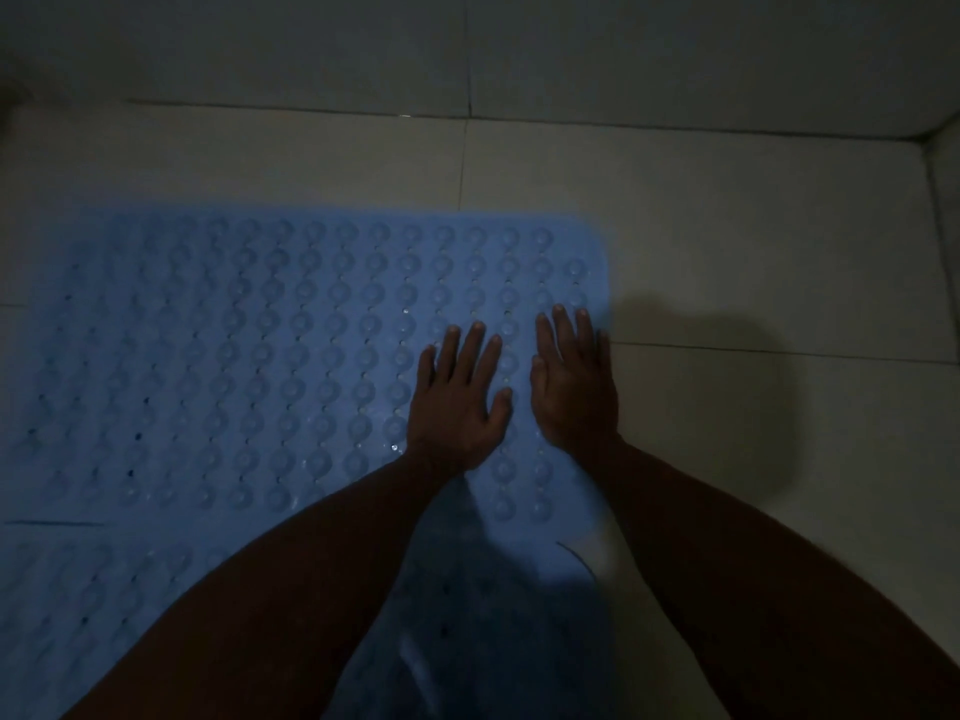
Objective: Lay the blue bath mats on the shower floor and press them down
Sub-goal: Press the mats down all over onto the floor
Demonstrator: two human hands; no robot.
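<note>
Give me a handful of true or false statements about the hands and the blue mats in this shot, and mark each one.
1. Both hands lie flat on the blue bath mat. True: the left hand and right hand rest palm down with fingers straight.
2. The hands press near the mat's left edge. False: they are near its right edge.
3. The mat is rolled up. False: it lies spread on the tiled floor.
4. A second blue mat lies nearer the camera. True: a seam separates the two.
5. The right hand pinches a mat corner. False: it lies flat and grips nothing.
</note>
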